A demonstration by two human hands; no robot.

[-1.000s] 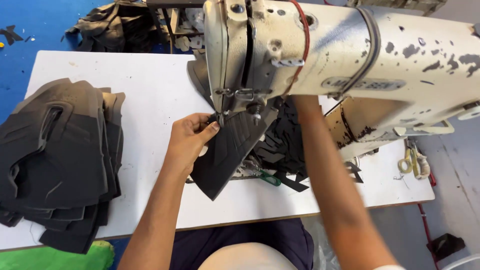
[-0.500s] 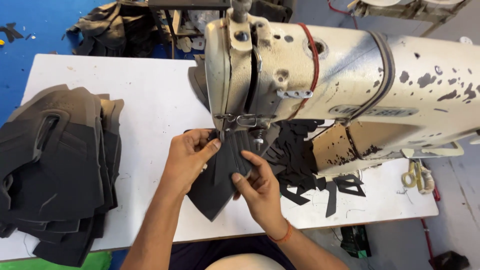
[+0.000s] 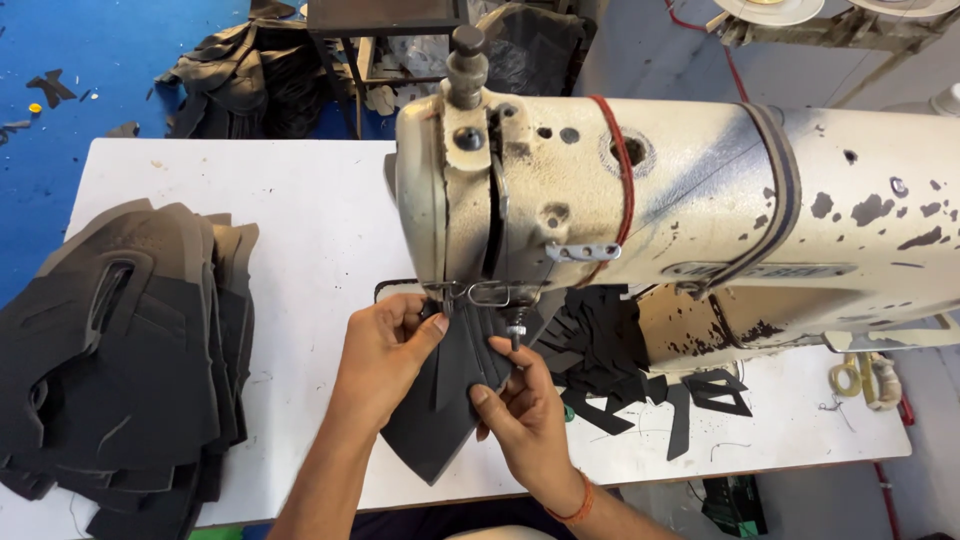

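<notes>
A: Head view, looking straight down, and both hands are at the needle. The left hand (image 3: 385, 355) sits just left of centre, fingers pressed together, thumb and fingertips pinching the top edge of the dark cut fabric piece (image 3: 445, 400) right under the presser foot (image 3: 470, 297).

B: And the right hand (image 3: 525, 410) is just below centre, a touch to the right. Its fingers are curled, thumb and forefinger nipping the right edge of that same piece. There's an orange band at the wrist.

A: The piece itself lies in the middle of the frame, on the white table (image 3: 300, 230), its upper end under the foot, its pointed lower end hanging toward the table's near edge.

B: Filling the upper right is the cream sewing machine (image 3: 700, 210), paint chipped, a red band round its arm.

A: On the left side of the frame, a stack of dark cut pieces (image 3: 120, 360), well apart from the hands.

B: Right of centre, under the machine arm, dark offcuts (image 3: 640, 370) scattered on the table. Far right, yellow-handled scissors (image 3: 865, 378) beside the machine's base.
</notes>
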